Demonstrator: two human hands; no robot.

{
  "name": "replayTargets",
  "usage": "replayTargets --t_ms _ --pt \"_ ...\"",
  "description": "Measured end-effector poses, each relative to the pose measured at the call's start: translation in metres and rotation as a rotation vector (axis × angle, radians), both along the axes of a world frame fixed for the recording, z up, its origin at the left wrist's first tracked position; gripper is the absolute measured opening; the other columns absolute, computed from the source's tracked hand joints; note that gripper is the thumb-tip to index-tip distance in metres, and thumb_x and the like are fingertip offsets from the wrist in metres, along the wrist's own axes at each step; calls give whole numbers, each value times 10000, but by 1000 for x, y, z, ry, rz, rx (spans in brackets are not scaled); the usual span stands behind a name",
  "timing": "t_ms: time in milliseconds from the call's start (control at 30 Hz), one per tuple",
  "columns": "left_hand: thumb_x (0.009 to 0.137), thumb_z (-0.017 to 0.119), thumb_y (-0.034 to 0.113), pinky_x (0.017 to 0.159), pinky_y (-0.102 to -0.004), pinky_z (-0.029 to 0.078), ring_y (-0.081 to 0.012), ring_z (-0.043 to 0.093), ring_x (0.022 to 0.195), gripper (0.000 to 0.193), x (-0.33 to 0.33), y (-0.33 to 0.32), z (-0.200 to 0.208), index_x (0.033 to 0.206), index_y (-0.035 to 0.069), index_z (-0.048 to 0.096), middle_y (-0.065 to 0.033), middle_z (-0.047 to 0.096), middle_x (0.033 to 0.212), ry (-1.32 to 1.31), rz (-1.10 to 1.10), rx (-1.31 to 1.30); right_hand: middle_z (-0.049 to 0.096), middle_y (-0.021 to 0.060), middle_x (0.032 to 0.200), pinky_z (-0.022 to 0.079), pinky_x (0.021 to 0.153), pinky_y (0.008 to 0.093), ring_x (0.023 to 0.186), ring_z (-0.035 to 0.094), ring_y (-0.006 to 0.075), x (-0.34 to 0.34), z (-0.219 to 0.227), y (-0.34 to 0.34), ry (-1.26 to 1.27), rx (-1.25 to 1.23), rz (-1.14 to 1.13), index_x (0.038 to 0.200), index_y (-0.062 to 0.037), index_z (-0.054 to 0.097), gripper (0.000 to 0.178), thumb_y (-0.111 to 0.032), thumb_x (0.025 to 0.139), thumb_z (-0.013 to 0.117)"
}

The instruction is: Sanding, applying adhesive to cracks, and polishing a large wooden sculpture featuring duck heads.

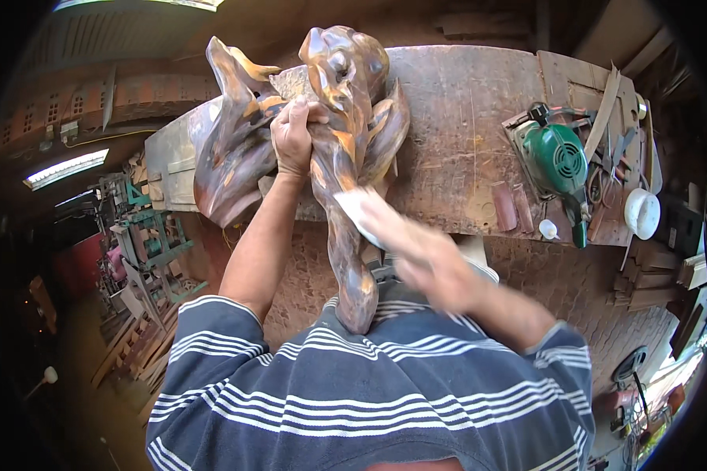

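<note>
A polished brown wood carving (pixel 346 259) with twisted, branching limbs lies over the workbench. One long limb reaches off the near edge and its tip touches my shirt front. My left hand (pixel 293 141) is closed on the carving near its middle, fingers curled over the wood. Blurred by motion, my right hand (pixel 428 255) presses a white flat sheet (pixel 356 215) against the right side of the long limb. The sheet's kind is too smeared to make out, and its far end lies under my fingers.
The worn wooden workbench (pixel 456 118) spans the view. On its right are a green power sander (pixel 556 157), scissors (pixel 597 187), wood strips (pixel 504 206) and a white round container (pixel 642 213). Green metal machinery (pixel 149 235) and stacked boards (pixel 137 345) stand at the left.
</note>
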State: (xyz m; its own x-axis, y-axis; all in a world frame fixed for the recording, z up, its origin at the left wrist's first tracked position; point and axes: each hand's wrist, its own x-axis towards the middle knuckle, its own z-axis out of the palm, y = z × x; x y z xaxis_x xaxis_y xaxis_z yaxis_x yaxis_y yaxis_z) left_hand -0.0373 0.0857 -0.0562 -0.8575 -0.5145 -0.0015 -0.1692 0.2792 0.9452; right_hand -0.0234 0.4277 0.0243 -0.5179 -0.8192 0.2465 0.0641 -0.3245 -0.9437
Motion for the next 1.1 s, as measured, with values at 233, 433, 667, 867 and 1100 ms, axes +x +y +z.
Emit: replayTargets --t_ms 233,433,667,867,1100 --pt "1155 503 310 845 -317 529 -169 702 813 519 -4 8 1 954 -80 780 -115 780 851 25 -29 -40 426 264 1723 258 1328 423 1651 334 359 -22 15 -24 -525 407 178 1645 44 454 586 -163 1097 486" --pt "1137 550 328 827 -333 527 -173 685 816 500 -4 7 2 939 -74 774 -101 770 848 19 45 9 361 302 1735 279 1338 504 1636 321 470 31 20 24 90 107 -86 1635 47 460 606 -64 1048 562" --pt "1154 536 351 851 -315 520 -166 682 845 516 -3 13 7 959 -64 774 -77 763 872 12 -31 -66 575 280 1582 433 1244 491 1506 532 443 -37 44 -35 273 347 -37 1508 -35 632 504 -74 1008 672" --pt "1155 566 364 781 -289 489 -113 609 809 489 1 10 3 920 -30 736 -19 689 811 65 -60 -22 628 178 1516 343 1194 736 1496 504 454 -18 109 -2 1196 700 132 1321 2 746 579 -177 771 774" --pt "1158 578 397 674 -332 436 -117 492 723 536 -2 9 1 810 -9 611 -12 532 718 205 -60 -11 650 105 1508 304 1257 676 1499 519 351 -63 149 -95 1557 940 650 1317 -31 776 487 -284 912 679"
